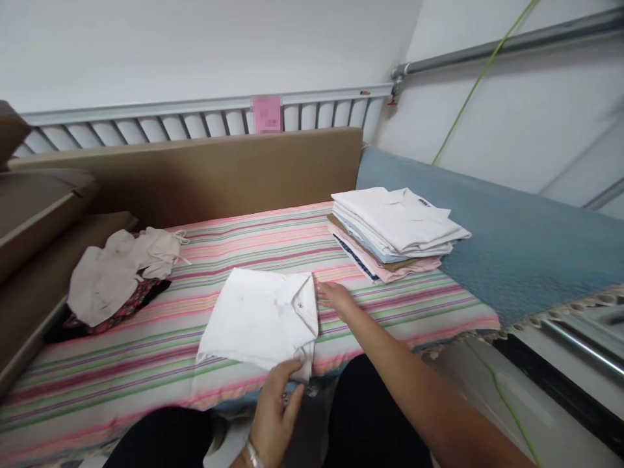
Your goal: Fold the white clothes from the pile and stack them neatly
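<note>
A folded white collared shirt [258, 312] lies on the striped cloth in front of me, its collar and a button at the right end. My left hand [277, 403], with a band on the wrist, is at the shirt's near right corner. Its fingertips touch the fabric, and the thumb stands apart from them. Beside the collar edge, my right hand [336, 299] rests with fingers stretched out, close to or touching the shirt. Neither hand grasps anything that I can see. Farther right sits a stack of folded garments [397, 224], white on top, with blue, brown and pink ones below.
Crumpled pale garments [110, 273] lie at the left on a dark patterned one. Brown cushions [43, 208] are piled at the far left. A long brown backrest [234, 172] borders the striped cloth [160, 351]; a blue cover [517, 240] lies at the right. Metal tubes [585, 338] show below it.
</note>
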`<act>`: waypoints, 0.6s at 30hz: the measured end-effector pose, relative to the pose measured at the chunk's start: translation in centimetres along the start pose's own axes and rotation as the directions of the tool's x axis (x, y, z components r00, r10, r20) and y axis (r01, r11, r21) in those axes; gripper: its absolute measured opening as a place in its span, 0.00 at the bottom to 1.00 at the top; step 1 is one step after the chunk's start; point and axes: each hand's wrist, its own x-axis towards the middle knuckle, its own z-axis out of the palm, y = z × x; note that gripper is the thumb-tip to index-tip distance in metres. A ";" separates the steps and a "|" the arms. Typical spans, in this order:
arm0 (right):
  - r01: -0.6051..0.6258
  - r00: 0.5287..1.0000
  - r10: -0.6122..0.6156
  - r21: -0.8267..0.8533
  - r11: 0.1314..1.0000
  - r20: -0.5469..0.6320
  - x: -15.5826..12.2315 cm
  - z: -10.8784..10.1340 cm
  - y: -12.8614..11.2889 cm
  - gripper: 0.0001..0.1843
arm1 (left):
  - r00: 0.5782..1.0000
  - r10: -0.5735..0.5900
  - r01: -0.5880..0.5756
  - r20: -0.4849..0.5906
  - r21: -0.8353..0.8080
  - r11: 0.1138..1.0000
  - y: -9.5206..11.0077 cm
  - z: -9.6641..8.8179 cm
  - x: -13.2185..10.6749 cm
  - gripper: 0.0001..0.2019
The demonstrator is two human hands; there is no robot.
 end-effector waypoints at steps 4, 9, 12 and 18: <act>-0.174 0.982 0.168 0.069 0.982 0.086 -0.1 0.7 -0.9 0.23 | 0.821 -0.571 0.502 -0.016 -0.456 0.735 -3.0 -1.3 -2.3 0.17; -0.346 0.900 0.315 0.056 0.937 0.301 -1.3 1.2 -0.8 0.22 | 0.773 -0.631 0.466 0.063 -0.733 0.496 -3.8 -0.5 -0.4 0.16; -0.394 0.840 0.305 0.117 0.912 0.449 -2.1 1.7 -0.1 0.19 | 0.746 -0.656 0.493 0.111 -0.755 0.433 -3.4 0.3 0.5 0.18; -0.244 0.899 0.059 0.386 0.890 0.434 -2.9 3.6 1.4 0.14 | 0.765 -0.632 0.437 0.120 -0.819 0.373 -1.8 0.5 2.3 0.23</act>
